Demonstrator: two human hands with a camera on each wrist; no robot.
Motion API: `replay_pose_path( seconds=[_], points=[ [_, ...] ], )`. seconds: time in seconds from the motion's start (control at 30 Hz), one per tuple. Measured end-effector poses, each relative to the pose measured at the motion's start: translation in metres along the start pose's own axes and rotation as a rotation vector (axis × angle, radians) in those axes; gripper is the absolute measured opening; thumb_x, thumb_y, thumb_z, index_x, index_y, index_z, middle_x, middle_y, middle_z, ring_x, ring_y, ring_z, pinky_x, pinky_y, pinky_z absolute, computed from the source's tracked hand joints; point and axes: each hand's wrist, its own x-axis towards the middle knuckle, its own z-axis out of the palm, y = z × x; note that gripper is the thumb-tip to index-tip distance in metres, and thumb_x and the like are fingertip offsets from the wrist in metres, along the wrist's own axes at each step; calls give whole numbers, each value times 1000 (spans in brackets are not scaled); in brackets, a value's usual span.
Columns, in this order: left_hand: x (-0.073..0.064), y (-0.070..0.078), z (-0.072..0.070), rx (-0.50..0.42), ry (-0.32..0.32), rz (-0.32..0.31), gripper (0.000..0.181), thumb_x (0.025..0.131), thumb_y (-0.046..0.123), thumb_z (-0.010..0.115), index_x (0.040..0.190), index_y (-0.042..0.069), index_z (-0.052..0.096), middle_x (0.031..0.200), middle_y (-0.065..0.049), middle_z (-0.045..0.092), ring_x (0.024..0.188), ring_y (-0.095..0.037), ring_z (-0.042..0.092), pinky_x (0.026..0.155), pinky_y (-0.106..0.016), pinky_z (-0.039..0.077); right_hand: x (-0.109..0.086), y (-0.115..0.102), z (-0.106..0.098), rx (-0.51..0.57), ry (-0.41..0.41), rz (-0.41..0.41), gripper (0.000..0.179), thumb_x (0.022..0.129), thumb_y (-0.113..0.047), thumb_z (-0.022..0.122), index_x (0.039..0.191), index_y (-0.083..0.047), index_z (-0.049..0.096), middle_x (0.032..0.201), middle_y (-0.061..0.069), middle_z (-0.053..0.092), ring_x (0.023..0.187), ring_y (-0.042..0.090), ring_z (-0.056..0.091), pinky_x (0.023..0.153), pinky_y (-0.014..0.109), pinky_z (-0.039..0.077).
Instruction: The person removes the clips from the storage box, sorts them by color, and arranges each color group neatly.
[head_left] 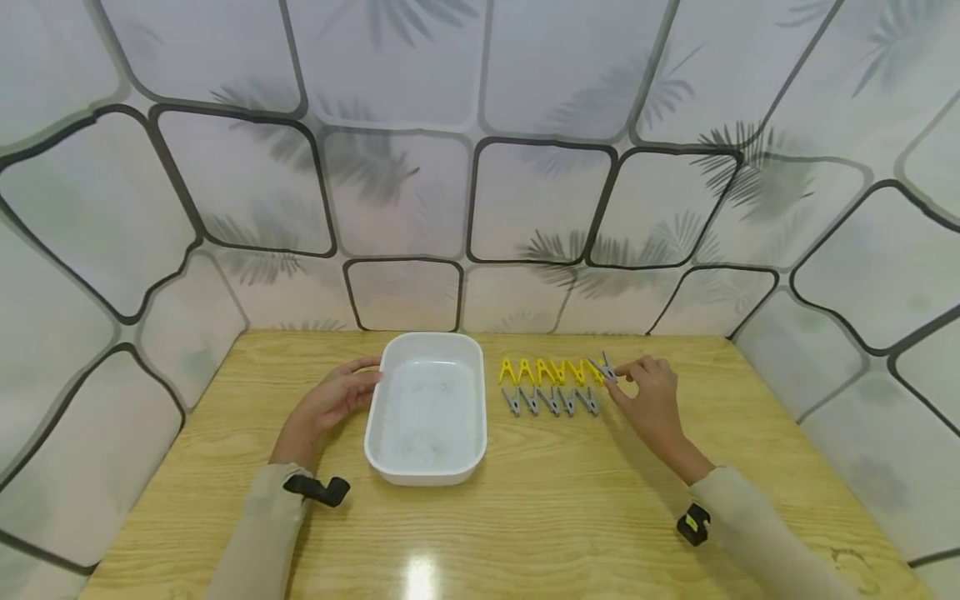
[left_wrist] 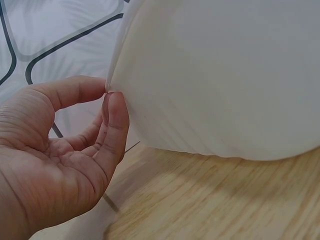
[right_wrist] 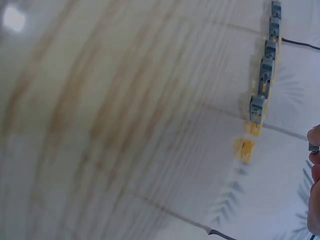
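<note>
At the table's middle-left stands a white plastic basin (head_left: 427, 478), with nothing in it but a few faint marks on its floor. My left hand (head_left: 341, 396) holds its left edge; in the left wrist view the fingertips (left_wrist: 116, 110) meet at the basin wall (left_wrist: 215, 75). Between thumb and forefinger, my right hand (head_left: 651, 400) pinches a grey clothespin (head_left: 604, 367), raised by the right end of the rows. Yellow clothespins (head_left: 543, 372) form the back row, and grey clothespins (head_left: 552, 402) lie just in front. In the right wrist view, only part of my right hand (right_wrist: 315, 185) shows.
The wooden table (head_left: 540, 533) carries all of this. A patterned cloth wall (head_left: 540, 200) encloses its back and sides. Each forearm wears a black strap, one on the left sleeve (head_left: 262, 517) and one on the right sleeve (head_left: 757, 525).
</note>
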Motion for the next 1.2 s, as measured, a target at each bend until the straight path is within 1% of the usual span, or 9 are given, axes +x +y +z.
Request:
replay_pose_path(
  seconds=[0.2,0.33,0.47,0.63,0.77,1.0,1.13,1.2],
  points=[
    [0,-1,0,2,-3,9,49,105,6,52,150,-5,34,103,7,74,93,-5,71,81,-21,58,-7,11,-3,-38,-13,-9,23,73,-2,90,86,2,71,80,14,57,77,32,46,75,51,33],
    [0,-1,0,8,1,14,50,105,6,53,150,-5,35,104,6,74,94,-6,71,82,-21,58,-10,16,-3,-48,-38,2,23,72,-1,90,87,2,72,80,13,57,76,29,44,76,51,32],
    [0,-1,0,17,8,10,50,105,7,54,150,-4,36,106,7,74,95,-6,71,83,-22,59,-14,18,-4,-58,-70,11,23,73,-2,90,88,1,73,81,14,59,76,29,45,78,53,34],
    [-1,-1,0,30,9,10,50,106,8,53,151,-4,36,106,7,73,95,-6,71,84,-22,58,-20,17,-5,-69,-113,29,22,75,-6,89,88,2,73,81,14,60,76,31,47,77,53,34],
    [-1,-1,0,39,9,14,48,106,8,53,149,-3,37,106,7,73,94,-6,70,84,-22,58,-23,16,-5,-76,-156,85,21,78,-10,87,86,1,73,81,14,60,77,33,48,77,53,33],
    [2,-3,0,40,7,14,50,105,8,54,150,-4,35,106,7,73,94,-6,70,83,-22,58,-26,18,-2,-72,-245,228,20,84,-17,83,88,0,74,84,14,63,81,33,50,81,54,32],
    [1,-3,-2,44,5,14,53,105,9,55,152,-5,33,106,7,73,95,-6,70,84,-22,58,-25,17,-2,-70,-279,266,20,85,-19,83,88,-1,74,85,14,63,83,33,51,82,56,33],
    [1,-3,-2,40,4,13,53,106,9,54,152,-5,33,107,7,73,95,-6,70,84,-21,58,-25,16,-2,-73,-285,270,21,85,-20,83,88,-1,74,84,14,63,82,33,51,81,56,34]
  ],
)
